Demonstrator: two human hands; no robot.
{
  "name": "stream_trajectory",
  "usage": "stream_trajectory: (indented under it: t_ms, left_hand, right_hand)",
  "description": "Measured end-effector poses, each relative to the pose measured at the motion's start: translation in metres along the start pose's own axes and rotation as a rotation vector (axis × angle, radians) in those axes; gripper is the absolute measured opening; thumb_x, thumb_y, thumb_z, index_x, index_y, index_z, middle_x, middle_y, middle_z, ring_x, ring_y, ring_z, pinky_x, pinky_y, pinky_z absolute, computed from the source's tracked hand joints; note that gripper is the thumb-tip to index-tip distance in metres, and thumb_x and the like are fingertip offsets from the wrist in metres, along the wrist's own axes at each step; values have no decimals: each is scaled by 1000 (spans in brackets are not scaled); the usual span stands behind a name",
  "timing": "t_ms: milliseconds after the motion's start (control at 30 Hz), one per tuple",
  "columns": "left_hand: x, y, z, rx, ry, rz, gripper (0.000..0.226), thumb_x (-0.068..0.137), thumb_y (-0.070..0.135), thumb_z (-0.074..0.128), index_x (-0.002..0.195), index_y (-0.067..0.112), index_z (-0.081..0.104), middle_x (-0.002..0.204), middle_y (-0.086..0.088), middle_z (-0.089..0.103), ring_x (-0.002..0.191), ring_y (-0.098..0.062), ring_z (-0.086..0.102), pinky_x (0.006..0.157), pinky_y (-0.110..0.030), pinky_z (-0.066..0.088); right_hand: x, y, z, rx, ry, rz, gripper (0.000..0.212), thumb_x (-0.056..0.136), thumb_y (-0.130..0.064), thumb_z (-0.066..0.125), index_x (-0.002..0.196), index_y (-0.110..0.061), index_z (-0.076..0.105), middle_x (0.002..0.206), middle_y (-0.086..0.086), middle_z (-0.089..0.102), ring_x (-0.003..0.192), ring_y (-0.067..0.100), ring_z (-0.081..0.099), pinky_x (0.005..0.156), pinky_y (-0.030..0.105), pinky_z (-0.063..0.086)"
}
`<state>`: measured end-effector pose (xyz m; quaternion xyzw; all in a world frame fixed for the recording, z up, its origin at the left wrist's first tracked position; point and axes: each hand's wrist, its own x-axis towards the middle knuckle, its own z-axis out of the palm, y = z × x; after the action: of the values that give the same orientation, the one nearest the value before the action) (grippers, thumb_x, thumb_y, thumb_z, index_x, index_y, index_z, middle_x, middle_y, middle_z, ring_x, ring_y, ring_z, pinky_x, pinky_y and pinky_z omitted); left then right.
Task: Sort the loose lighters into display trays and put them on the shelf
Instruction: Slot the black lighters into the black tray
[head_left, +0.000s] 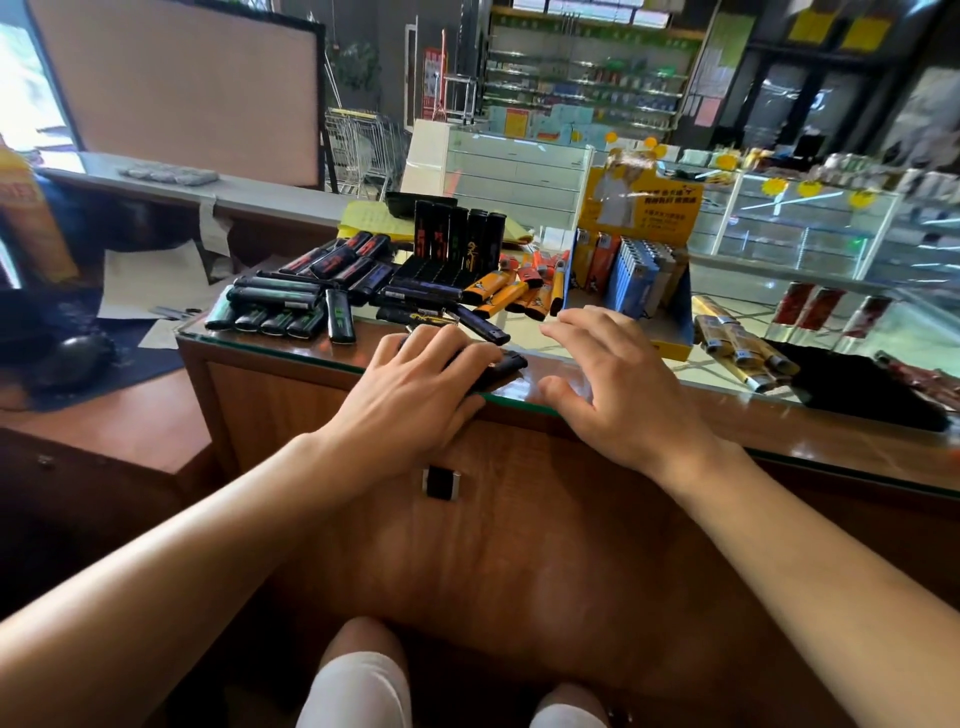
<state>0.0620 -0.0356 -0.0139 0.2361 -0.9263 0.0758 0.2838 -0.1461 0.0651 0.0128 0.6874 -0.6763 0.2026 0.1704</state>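
Sorting underway: left hand (415, 374) lies flat, pressing a black lighter (501, 364) at the desk (597, 410) edge, before the loose pile (332, 291). Right hand (608, 374) hovers released beside it. Next, likely lifting it toward the display tray (670, 332).

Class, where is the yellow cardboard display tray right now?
Head view: the yellow cardboard display tray sits right of centre on the glass counter, beside the orange lighters.
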Motion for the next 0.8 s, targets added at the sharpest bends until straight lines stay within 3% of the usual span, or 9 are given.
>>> stream_trajectory:
  t_ms: [200,300,467,800]
  left_hand:
    - [-4,-13,-3,-112,-5,48,51,87,33,43,135,17,51,129,-4,55,120,-28,50,97,-49,46]
    - [-5,-17,-2,-100,35,88,46,92,36,42,134,19,50,128,-1,57,119,-27,50,96,-48,47]
    - [0,-12,0,-41,69,50,41,90,45,42,129,31,49,112,3,57,106,-25,50,93,-51,42]
    - [3,-16,8,-49,219,152,29,95,36,53,118,18,59,98,-2,56,89,-25,51,80,-39,45]
  right_hand:
    - [-2,0,-1,22,6,1,56,91,-46,48,138,-17,53,142,4,49,134,22,37,110,35,30]
    - [-1,0,-1,22,5,-4,55,91,-45,48,138,-17,53,142,3,49,133,21,37,109,35,30]
    - [-2,-1,-2,18,-5,8,56,91,-47,46,139,-18,52,143,2,48,134,20,36,110,35,31]
    - [-1,-3,-3,32,-16,25,57,91,-48,44,138,-18,53,144,1,47,133,19,37,106,35,34]
